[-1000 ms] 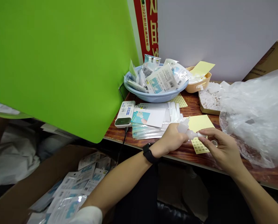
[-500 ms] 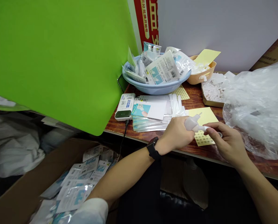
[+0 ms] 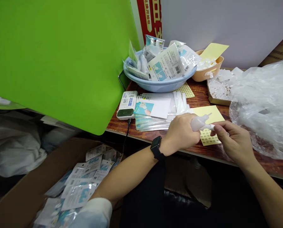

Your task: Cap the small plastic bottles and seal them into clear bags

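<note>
My left hand [image 3: 182, 131], with a black watch on its wrist, is closed around a small translucent squeeze bottle [image 3: 199, 123] with a thin nozzle pointing up and right. Just below that nozzle, a slim white tip [image 3: 209, 127] reaches from the left hand toward the right; its base is hidden. My right hand [image 3: 235, 141] pinches the far end of this white piece between thumb and fingers. Both hands are above the table's front edge, over a yellow sticker sheet [image 3: 210, 137]. A stack of clear packets with a printed card [image 3: 161, 107] lies beside the left hand.
Behind stands a blue basin [image 3: 160, 85] of packaged items, near an orange basket [image 3: 213, 71] and a box of small white pieces [image 3: 218, 87]. A plastic bag [image 3: 269, 107] bulges at right. A corded white device [image 3: 127, 106] sits by the green panel [image 3: 60, 57]. Below is a carton of packets [image 3: 78, 193].
Both hands have shifted slightly right in the picture, with the bottle and white tip still held. The right fingers now cover more of the white piece. The camera view has tilted a little.
</note>
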A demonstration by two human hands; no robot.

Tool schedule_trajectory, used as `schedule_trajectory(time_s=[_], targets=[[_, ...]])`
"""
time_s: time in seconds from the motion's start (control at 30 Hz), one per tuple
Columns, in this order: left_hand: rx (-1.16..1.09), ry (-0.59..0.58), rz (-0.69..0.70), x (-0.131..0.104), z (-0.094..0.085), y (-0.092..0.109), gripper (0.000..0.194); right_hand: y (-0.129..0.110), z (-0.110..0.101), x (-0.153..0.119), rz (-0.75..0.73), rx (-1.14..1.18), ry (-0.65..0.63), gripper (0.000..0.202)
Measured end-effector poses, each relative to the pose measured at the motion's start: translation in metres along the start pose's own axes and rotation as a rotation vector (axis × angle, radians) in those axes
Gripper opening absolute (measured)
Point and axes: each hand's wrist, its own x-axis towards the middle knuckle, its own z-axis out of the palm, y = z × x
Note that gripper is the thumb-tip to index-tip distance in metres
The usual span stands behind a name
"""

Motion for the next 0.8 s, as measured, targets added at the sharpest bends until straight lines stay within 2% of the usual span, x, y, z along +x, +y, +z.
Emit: schedule_trajectory(time_s=[0.17,0.27,0.33,0.4,0.5,0.57,0.6,0.67,0.7,0.73,0.8], targets=[[0.084,0.007,0.055,-0.0029,0.0035,0.0026,0.011,-0.0003,0.0072,-0.0008,0.028,0.003,0.021,0.050],[0.097,0.020,0.083,-0.0032,0.0058,0.0021,0.010,0.0033,0.0096,-0.0013,0.119,0.014,-0.009,0.065],[0.056,0.025,0.093,-0.0015,0.0057,-0.0002,0.010,0.0060,0.0077,-0.0017,0.117,0.013,-0.049,0.074],[-0.012,0.027,0.050,0.0012,0.0043,-0.0032,0.007,0.0075,0.0039,-0.0024,-0.005,-0.041,-0.024,0.070],[-0.130,-0.011,-0.075,0.0036,0.0021,-0.0060,0.005,0.0071,0.0003,-0.0034,-0.267,-0.168,0.084,0.036],[-0.179,-0.049,-0.105,0.0032,0.0018,-0.0056,0.006,0.0059,0.0011,-0.0039,-0.352,-0.212,0.086,0.022],[-0.190,-0.062,-0.097,0.0026,0.0020,-0.0048,0.007,0.0055,0.0018,-0.0041,-0.347,-0.210,0.057,0.022],[-0.198,-0.072,-0.074,0.0020,0.0023,-0.0028,0.010,0.0054,0.0024,-0.0043,-0.291,-0.178,-0.016,0.047],[-0.217,-0.080,-0.083,0.0022,0.0021,-0.0019,0.010,0.0057,0.0021,-0.0044,-0.278,-0.177,-0.031,0.053],[-0.255,-0.103,-0.113,0.0027,0.0015,-0.0012,0.010,0.0063,0.0013,-0.0047,-0.298,-0.196,-0.024,0.051],[-0.362,-0.201,-0.227,0.0043,-0.0008,-0.0005,0.006,0.0076,-0.0003,-0.0054,-0.421,-0.279,0.029,0.031]])
